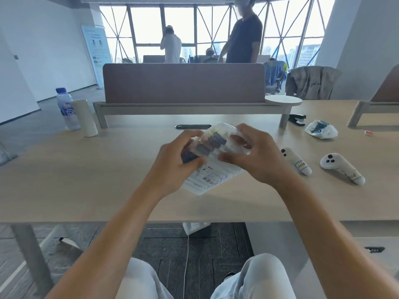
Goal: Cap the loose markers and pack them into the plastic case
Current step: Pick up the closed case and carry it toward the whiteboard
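Observation:
I hold a clear plastic marker case [212,176] tilted above the middle of the desk, its ribbed back with a white label toward me. Dark caps of several markers [210,144] show through its upper end. My left hand [179,160] grips the case's left side, fingers curled round the marker ends. My right hand [252,154] grips the clear flap [228,131] at the top right, thumb pressed on the front. No loose markers are visible on the desk.
Two white controllers [295,161] [341,167] lie right of my hands. A black stapler [297,119] and a plastic bag [321,129] sit far right. A water bottle [67,108] and a cardboard tube [85,117] stand far left. A partition [183,83] backs the desk; people stand beyond.

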Demonstrator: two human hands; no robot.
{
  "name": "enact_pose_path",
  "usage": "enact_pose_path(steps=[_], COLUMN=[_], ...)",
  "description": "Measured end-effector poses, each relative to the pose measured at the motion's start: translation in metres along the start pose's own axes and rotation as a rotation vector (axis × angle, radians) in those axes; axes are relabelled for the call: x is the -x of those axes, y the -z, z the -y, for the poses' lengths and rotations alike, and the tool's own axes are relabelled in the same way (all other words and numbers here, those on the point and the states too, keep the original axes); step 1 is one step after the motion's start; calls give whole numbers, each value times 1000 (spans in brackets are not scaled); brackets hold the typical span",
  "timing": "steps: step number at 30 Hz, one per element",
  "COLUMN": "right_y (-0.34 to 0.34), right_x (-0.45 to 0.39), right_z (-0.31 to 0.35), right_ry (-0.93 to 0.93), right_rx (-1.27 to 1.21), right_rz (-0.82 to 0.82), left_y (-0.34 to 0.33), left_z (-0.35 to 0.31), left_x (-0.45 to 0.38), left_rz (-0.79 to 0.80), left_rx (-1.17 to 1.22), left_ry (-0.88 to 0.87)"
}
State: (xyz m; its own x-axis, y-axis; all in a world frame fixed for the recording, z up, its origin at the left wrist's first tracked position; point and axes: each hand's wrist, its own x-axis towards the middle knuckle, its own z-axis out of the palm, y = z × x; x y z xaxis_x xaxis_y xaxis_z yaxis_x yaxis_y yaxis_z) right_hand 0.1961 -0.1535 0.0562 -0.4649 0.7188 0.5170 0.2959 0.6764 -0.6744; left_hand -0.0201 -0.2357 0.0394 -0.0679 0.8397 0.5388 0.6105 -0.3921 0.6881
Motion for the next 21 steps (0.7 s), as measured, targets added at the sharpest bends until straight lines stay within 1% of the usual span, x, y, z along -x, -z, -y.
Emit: enact_pose_path(steps=[3, 6, 9, 13, 16, 19, 21], right_y=[-18, -40, -70, -129, -171, -219, -252], right_x=[5, 12, 10, 0, -6, -11, -12], right_z=[3, 6, 13, 30, 46, 75, 100], right_ry=[8, -3, -17, -78, -89, -79, -51], right_rx=[-189, -405, -592, -763, -800, -714, -611], right_rz=[-9, 5, 17, 61, 121, 152, 157], left_y=[27, 59, 87, 115, 131, 160, 181], left_z=[-5, 1, 9, 14, 21, 27, 29], left_x=[17, 44, 76, 121, 149, 181, 204], left_rz=[-63, -179, -299, -553, -682, -819, -916], left_rx=[-119, -157, -117, -32, -50, -108, -146], left_ry=[47, 133, 230, 329, 361, 410, 455])
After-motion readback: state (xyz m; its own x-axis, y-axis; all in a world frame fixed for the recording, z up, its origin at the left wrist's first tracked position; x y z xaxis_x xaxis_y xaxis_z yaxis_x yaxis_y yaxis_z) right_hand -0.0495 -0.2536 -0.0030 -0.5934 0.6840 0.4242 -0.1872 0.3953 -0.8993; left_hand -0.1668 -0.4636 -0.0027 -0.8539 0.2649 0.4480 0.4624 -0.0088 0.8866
